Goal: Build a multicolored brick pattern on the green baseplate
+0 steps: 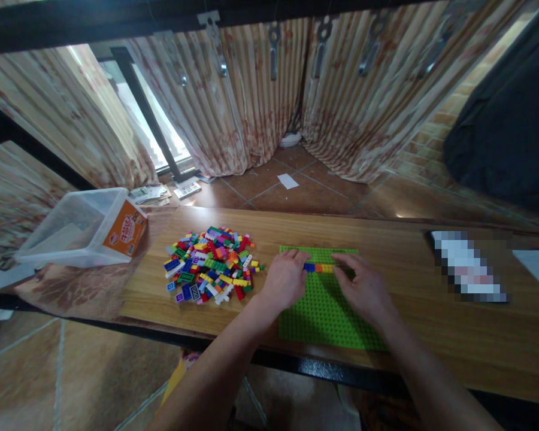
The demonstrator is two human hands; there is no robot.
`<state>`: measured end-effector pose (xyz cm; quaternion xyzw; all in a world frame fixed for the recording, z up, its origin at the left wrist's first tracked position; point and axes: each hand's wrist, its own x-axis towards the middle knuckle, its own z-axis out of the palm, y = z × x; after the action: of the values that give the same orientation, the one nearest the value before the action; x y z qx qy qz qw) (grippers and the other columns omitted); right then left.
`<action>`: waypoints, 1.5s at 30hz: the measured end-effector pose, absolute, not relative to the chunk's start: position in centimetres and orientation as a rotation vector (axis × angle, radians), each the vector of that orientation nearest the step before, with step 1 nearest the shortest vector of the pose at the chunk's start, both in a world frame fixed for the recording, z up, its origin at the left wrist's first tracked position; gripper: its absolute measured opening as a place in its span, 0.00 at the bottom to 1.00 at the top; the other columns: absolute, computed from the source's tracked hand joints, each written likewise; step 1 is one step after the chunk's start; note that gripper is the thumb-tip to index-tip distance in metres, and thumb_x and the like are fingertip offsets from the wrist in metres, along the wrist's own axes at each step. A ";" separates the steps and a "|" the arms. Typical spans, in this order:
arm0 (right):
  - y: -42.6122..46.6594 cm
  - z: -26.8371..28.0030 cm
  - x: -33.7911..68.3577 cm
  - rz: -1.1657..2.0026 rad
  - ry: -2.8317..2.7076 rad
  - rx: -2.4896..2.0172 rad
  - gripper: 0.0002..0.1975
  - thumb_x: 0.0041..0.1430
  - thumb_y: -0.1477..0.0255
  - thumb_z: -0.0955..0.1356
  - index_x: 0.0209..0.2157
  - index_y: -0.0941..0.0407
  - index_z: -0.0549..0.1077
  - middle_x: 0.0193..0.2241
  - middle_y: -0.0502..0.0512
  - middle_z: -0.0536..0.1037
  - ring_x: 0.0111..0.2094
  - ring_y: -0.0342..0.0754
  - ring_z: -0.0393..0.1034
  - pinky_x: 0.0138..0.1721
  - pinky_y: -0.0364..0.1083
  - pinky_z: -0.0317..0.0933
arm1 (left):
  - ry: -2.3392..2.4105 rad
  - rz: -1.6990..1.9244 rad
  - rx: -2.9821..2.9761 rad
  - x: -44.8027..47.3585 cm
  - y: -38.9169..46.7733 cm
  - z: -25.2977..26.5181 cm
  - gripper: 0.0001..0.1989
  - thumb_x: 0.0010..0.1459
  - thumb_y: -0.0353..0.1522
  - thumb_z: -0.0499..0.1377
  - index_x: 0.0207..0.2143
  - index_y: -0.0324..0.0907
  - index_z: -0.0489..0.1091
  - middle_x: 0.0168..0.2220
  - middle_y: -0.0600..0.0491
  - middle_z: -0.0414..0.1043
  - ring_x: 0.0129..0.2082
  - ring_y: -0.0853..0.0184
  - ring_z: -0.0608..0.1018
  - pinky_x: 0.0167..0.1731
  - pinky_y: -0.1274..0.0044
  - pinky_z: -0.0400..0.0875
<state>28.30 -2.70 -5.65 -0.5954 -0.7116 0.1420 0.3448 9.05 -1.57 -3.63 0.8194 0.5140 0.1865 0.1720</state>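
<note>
1. Closest to me on my head feed: green baseplate [314, 317] on the wooden table [413, 263], under both hands.
2. Left hand [285, 278] is at the blue end of the brick row [320, 268]. Fingertips are hidden, so I can't tell if it's clamped on.
3. Right hand [362, 284] is at the yellow end, thumb and forefinger a bit apart; can't tell if they're gripping.
4. Key bit: the row's long axis runs left to right between my hands, over the plate's far part, neither hand clearly nearer.
5. Brick pile [213, 263] sits left of my left hand.
6. Way back: curtains [247, 114].
</note>
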 end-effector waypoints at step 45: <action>-2.7 -5.7 28.0 0.227 -2.026 -1.408 0.12 0.63 0.70 0.63 0.40 0.53 0.78 0.39 0.57 0.80 0.43 0.55 0.71 0.48 0.57 0.65 | 1.367 0.573 2.475 9.1 -1.4 -4.2 0.15 0.62 0.24 0.51 0.48 0.41 0.70 0.45 0.48 0.73 0.47 0.61 0.72 0.52 0.66 0.69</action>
<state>27.95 -2.66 -5.71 -0.5373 -0.7731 0.0866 0.3259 9.08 -1.43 -4.17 0.8508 0.4700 0.1970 0.1278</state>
